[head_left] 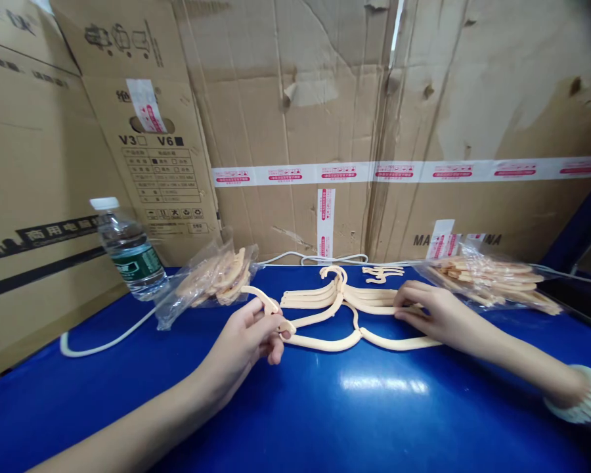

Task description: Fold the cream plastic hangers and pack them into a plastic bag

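Note:
A stack of several cream plastic hangers (325,299) lies on the blue table (325,407), hooks pointing away from me. My left hand (249,341) is closed in a pinch on a small cream hook piece (263,301) at the left end of the nearest hanger (345,338). My right hand (436,314) rests on the right arms of the stacked hangers, fingers curled and pressing on them. A few loose cream hook pieces (384,272) lie just behind the stack.
A clear bag of cream parts (211,279) sits left of the hangers, another bag (492,279) at the right. A water bottle (128,249) stands far left. A white cable (108,341) runs across the table. Cardboard boxes (325,118) wall the back.

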The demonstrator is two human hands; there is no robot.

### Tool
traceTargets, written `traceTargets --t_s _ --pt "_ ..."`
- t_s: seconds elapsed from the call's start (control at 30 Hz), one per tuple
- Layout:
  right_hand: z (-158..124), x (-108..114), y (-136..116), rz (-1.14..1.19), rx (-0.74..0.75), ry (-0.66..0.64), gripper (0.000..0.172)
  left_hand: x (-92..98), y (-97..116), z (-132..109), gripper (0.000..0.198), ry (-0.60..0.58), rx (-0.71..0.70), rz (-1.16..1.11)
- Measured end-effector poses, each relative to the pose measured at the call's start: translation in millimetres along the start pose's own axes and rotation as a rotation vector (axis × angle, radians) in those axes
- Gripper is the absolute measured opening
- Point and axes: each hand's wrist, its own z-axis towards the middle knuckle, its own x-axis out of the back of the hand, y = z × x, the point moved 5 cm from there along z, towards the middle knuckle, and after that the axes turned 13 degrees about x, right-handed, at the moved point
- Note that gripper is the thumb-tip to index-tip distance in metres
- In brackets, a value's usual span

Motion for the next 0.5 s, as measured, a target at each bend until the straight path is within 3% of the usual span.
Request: traceTargets --t_s 0.13,0.33,0.5 --pt "-1 18 4 0.063 -0.081 0.095 0.024 12.5 12 7 0.027 0.002 -0.057 -0.012" --pt "-4 32 7 0.34 -0.197 0.156 0.034 23.9 15 12 0.029 0.068 -0.076 -0.066" --pt "-4 30 6 0.423 -0.261 0.05 0.041 24.0 8 15 0.026 0.034 -0.042 -0.098"
